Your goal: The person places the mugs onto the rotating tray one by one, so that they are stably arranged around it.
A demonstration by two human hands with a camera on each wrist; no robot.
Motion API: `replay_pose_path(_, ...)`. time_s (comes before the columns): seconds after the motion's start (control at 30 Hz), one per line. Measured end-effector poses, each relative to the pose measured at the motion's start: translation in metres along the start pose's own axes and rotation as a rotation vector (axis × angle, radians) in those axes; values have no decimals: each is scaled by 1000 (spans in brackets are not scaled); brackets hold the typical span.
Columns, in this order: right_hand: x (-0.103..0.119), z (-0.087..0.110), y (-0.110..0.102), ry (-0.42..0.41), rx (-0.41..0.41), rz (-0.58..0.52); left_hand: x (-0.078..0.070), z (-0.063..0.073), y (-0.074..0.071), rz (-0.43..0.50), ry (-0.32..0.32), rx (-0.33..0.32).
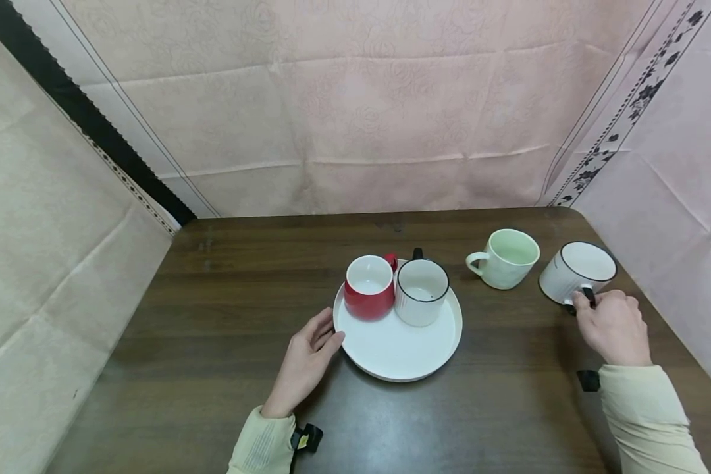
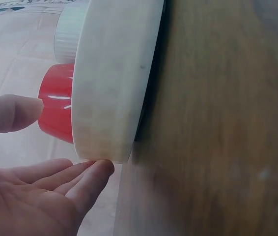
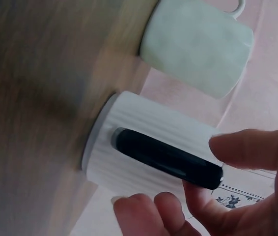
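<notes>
On the wooden table, my left hand (image 1: 309,361) reaches the left edge of a round white tray (image 1: 398,355). Its fingers lie lightly bent at the tray's thick side wall (image 2: 114,93), with the thumb spread above. On the tray stand a red mug (image 1: 368,304) with a white inside and a white mug (image 1: 417,306) with a black rim, side by side. Over at the right, my right hand (image 1: 615,328) holds a second black-rimmed white mug (image 1: 569,280) by its black handle (image 3: 166,157). The index finger curls behind the handle, with the thumb beside it.
A pale green mug (image 1: 506,263) stands between the tray and the right-hand mug, its handle to the left. Light patterned cloth (image 1: 361,131) hangs behind the wooden table (image 1: 243,276) and along both sides.
</notes>
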State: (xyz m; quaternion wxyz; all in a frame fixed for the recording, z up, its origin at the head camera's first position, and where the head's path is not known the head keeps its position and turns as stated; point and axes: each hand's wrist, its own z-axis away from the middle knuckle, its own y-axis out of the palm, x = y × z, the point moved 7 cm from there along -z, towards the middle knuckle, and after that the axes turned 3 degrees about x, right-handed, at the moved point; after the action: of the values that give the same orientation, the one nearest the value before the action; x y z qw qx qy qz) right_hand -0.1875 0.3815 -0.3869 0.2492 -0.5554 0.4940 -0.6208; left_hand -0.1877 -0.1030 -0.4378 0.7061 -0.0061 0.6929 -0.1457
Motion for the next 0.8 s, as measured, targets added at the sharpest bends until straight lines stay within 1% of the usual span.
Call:
replay_pose_path(0.17,0,1,-1,-6,-16,-34,0,-1,0,0,-9,-6)
replay_pose_path(0.23,-1,1,-1,3,-1,-43,0,0,-1,3,-9,-9)
replay_pose_path(0.3,-4,1,-1,20,19,-53,-1,1,-1,3,-2,-12)
replay_pose_path(0.4,-11,2,0,70,52,-73,-2,2,-1,6,11,-10)
replay_pose_path(0.53,-21,3,-2,132,57,-118,-3,2,-2,0,18,-12)
replay_pose_path(0.8,-38,-1,-8,170,45,-148,-3,1,-4,-24,-4,-38)
